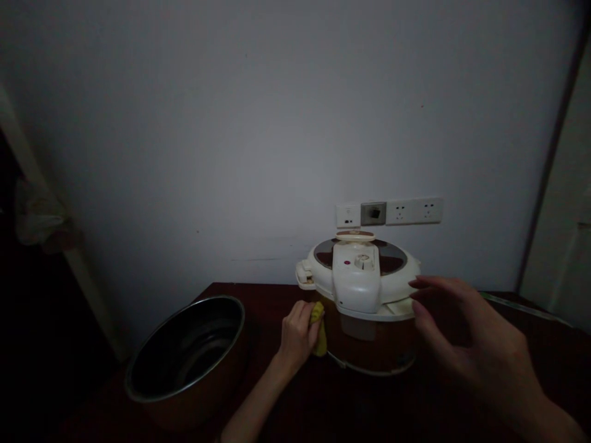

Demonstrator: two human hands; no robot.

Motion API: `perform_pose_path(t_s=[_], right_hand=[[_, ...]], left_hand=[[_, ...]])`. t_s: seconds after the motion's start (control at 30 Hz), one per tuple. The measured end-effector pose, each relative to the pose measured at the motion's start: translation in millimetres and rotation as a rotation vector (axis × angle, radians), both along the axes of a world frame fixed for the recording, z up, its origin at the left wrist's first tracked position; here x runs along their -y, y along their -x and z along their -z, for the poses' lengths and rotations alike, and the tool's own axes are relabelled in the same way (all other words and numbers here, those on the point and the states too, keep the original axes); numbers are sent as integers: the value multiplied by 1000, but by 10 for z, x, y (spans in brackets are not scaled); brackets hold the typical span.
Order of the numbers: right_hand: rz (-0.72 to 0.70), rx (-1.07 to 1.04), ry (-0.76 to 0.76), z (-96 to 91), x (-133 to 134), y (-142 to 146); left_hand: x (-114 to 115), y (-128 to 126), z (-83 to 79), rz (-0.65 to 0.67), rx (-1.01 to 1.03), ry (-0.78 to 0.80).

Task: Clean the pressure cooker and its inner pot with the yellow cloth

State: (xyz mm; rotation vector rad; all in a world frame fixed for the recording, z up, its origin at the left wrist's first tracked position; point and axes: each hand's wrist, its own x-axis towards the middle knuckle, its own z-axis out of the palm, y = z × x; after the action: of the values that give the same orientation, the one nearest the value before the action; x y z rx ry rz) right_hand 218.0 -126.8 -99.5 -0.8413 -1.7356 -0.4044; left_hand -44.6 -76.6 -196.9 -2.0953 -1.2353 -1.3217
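Observation:
A pressure cooker (355, 289) with a white lid and a dark reddish body stands on the dark table against the wall. On its lid are a handle, a dial and a small red light. My left hand (298, 332) is closed around a yellow cloth (319, 332), which is at the left side of the cooker's body. At the cooker's right, my right hand (471, 338) has its fingers and thumb apart near the lid's rim; whether the fingertips touch it I cannot tell. Nothing shows in that hand.
A large dark inner pot (184, 351) with a shiny rim stands at the table's left. Wall sockets (414, 211) are behind the cooker. A pale strip (526, 307) lies along the table's back right. At far left hangs a whitish bag (39, 212).

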Motion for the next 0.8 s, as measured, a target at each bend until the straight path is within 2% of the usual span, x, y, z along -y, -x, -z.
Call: perform_pose_path(t_s=[0.07,0.23,0.33,0.43,0.53,0.67,0.8], right_hand=[[17,-10,5,-1,-6,2],[45,-19,37,11,-48,-20],[74,-28,59,16,-84,-80],[168,-74,123,8,-185,-196],[253,-96,348,22,-405,-365],[199,-46,724,157,-779,-558],[122,-63,817,320,-971,-588]], left_hand=[[19,21,-38,-1,135,21],[1,-96,-281,-65,445,-11],[-27,-192,-334,-3,457,-6],[-29,-227,-306,44,435,-3],[-4,-233,-252,33,388,-5],[18,-248,-228,16,313,1],[-6,-265,-262,23,303,-1]])
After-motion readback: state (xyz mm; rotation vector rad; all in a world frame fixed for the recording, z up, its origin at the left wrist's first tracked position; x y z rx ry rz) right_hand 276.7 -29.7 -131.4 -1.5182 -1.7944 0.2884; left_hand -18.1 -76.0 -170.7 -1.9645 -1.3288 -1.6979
